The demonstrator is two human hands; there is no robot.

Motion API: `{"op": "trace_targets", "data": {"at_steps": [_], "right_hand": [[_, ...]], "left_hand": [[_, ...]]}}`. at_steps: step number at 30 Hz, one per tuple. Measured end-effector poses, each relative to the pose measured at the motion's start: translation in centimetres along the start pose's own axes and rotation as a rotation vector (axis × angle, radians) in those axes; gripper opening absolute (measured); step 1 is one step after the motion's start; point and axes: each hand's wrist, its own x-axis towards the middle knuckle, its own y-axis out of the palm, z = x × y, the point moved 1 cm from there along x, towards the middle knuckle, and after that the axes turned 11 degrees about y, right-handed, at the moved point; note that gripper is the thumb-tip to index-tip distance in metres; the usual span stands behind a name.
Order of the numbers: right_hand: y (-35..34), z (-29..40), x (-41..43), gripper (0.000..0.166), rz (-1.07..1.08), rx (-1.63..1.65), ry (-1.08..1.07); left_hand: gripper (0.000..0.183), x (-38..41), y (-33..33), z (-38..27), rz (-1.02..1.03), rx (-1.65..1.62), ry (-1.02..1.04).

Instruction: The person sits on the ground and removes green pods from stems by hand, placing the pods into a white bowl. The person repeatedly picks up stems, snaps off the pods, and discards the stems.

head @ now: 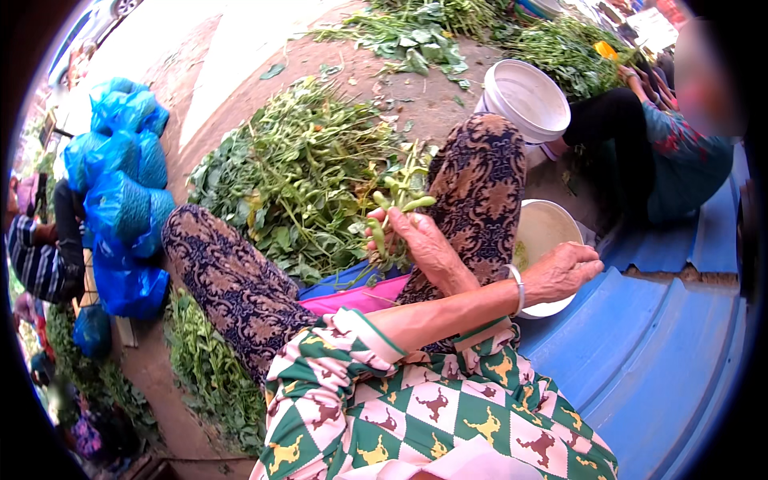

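Observation:
My right hand [429, 246] grips a small sprig of green bean pods [420, 204], with plump pods sticking out past the thumb and fingers. Crossing over that forearm, my left arm wears a pale bracelet [517, 289] and reaches to the right. My left hand [564, 273] is above a white bucket [543, 225], palm down with fingers bent; its palm side is hidden. A few green pods [521, 255] show inside the bucket. Beyond my patterned knees lies a heap of bean plants [312, 168] with pods and leaves. Blue and pink cloth [354, 297] lies between my legs.
Full blue plastic bags [123, 162] stand at left, near a seated person [45, 252]. Another person [666, 150] sits at right by a second white bucket [528, 99] and more plants [558, 54]. Blue corrugated sheeting [648, 342] lies at my right.

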Motion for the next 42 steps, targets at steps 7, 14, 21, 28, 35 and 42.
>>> {"op": "trace_targets", "data": {"at_steps": [7, 14, 21, 28, 35, 42], "right_hand": [[0.0, -0.2, 0.0, 0.046, 0.003, 0.092, 0.010], [0.1, 0.2, -0.5, 0.034, -0.063, 0.117, -0.114], [2.1, 4.8, -1.7, 0.032, -0.058, -0.021, -0.210], [7.2, 10.9, -2.5, 0.030, -0.258, -0.978, -0.644], [6.6, 10.6, -2.0, 0.031, -0.304, -0.909, -0.511], [2.3, 9.4, -1.9, 0.027, -0.439, -0.947, -0.464]], "left_hand": [[0.022, -2.3, -4.0, -6.3, -0.069, -0.020, -0.042], [0.022, -8.5, -19.5, -14.3, -0.304, 0.443, -0.227], [0.075, -11.8, -22.0, -13.3, -0.142, 0.295, -0.248], [0.018, -11.8, -24.8, -13.8, -0.280, 0.367, -0.236], [0.025, -16.5, -38.2, -26.4, -0.798, 1.094, 0.170], [0.021, -31.8, -40.3, -35.8, -0.722, 1.735, -0.482]]}}
